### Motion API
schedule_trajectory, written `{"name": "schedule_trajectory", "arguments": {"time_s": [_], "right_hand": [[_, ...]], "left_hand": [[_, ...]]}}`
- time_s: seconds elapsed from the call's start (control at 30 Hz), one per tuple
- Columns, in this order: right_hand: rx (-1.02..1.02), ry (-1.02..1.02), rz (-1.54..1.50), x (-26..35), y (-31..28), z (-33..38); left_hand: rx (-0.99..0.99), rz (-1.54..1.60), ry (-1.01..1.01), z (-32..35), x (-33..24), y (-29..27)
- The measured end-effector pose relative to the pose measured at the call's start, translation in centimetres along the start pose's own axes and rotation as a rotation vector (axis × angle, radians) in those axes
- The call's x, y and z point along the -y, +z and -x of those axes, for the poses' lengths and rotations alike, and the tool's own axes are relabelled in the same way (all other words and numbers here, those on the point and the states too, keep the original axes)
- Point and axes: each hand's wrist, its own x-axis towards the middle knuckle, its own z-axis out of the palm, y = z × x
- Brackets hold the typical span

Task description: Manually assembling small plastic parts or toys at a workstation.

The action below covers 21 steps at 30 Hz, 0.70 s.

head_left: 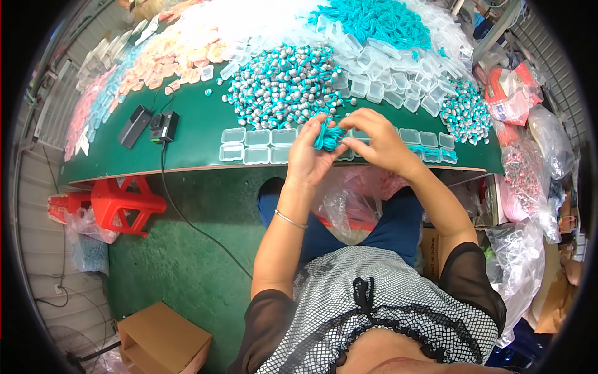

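Above the table's near edge, my left hand (305,153) is closed around a small bundle of teal cords (328,136). From the other side, my right hand (383,144) has its thumb and fingers bent in a pinch at the bundle's right side. Below and beside the hands, small clear plastic boxes (257,138) stand open in two rows along the edge. Several boxes at the right end of the near row hold teal cords (430,153). Just beyond my hands lies a heap of small grey-and-teal pieces (280,87).
On the green table (196,134) are a teal cord pile (380,22), heaped clear boxes (398,81), a smaller grey-and-teal pile (466,112), peach-coloured pieces (156,65) and black devices (163,126) with a cable. A red stool (124,202), cardboard box (163,340) and bags (520,262) surround me.
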Motion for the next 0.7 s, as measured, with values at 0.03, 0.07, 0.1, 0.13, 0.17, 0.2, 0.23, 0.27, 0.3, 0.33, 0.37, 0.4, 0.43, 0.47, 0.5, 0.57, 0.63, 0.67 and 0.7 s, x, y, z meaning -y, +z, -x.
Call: {"name": "schedule_trajectory", "arguments": {"time_s": [0.03,0.07,0.1,0.13,0.17,0.2,0.23,0.27,0.3,0.33,0.37,0.4,0.43,0.47,0.5,0.57,0.63,0.67,0.7], "right_hand": [[0.000,-0.002,-0.001,0.0,0.3,-0.2],[0.051,0.057,0.045,-0.2,0.6,-0.4],[0.103,0.114,0.090,-0.4,0.8,-0.6],[0.105,0.111,0.088,-0.7,0.9,-0.8],[0.091,0.059,0.098,-1.0,1.0,-1.1],[0.077,0.008,0.105,-1.1,1.2,-1.3],[0.082,0.005,0.101,-1.0,1.3,-1.4],[0.035,0.057,0.031,-0.9,1.3,-1.6],[-0.012,0.112,-0.035,-0.8,1.3,-1.7],[-0.042,0.144,-0.072,-0.8,1.2,-1.7],[-0.038,0.146,-0.071,-0.8,1.0,-1.6],[-0.055,0.175,-0.064,-0.7,0.7,-1.3],[-0.071,0.205,-0.057,-0.7,0.5,-1.0],[-0.056,0.197,-0.058,-0.9,0.5,-0.5],[-0.053,0.198,-0.056,-1.1,0.5,0.2],[0.040,0.113,0.071,-1.4,1.0,1.5],[0.049,0.100,0.141,-1.3,1.9,2.4],[0.022,0.084,0.222,-1.4,2.2,2.6],[-0.005,0.068,0.302,-1.4,2.4,2.7]], "left_hand": [[0.027,0.003,-0.011,0.1,-0.1,0.2],[0.054,0.007,-0.023,0.2,-0.3,0.2],[0.053,0.007,-0.018,0.2,-0.4,0.2],[0.071,-0.010,-0.027,0.3,-0.6,0.2],[0.089,-0.027,-0.036,0.3,-0.7,0.1],[0.085,-0.026,-0.033,0.3,-0.9,-0.2],[0.091,-0.039,-0.044,0.2,-1.1,-0.6],[0.097,-0.051,-0.055,0.2,-1.3,-0.9],[0.096,-0.048,-0.055,0.3,-1.6,-0.9],[0.063,-0.030,-0.056,0.5,-1.9,-0.7],[0.031,-0.011,-0.058,0.7,-2.2,-0.7],[0.000,-0.012,-0.013,0.8,-2.5,-1.1],[-0.002,-0.009,-0.010,0.8,-2.8,-1.5],[-0.051,-0.029,0.058,0.7,-3.2,-1.8],[-0.098,-0.049,0.124,0.7,-3.4,-1.9],[-0.111,-0.013,0.147,1.0,-3.9,-1.9],[-0.121,-0.003,0.171,1.2,-4.2,-2.1],[-0.111,-0.023,0.170,1.2,-4.1,-2.2],[-0.113,-0.024,0.171,1.2,-4.0,-2.4]]}}
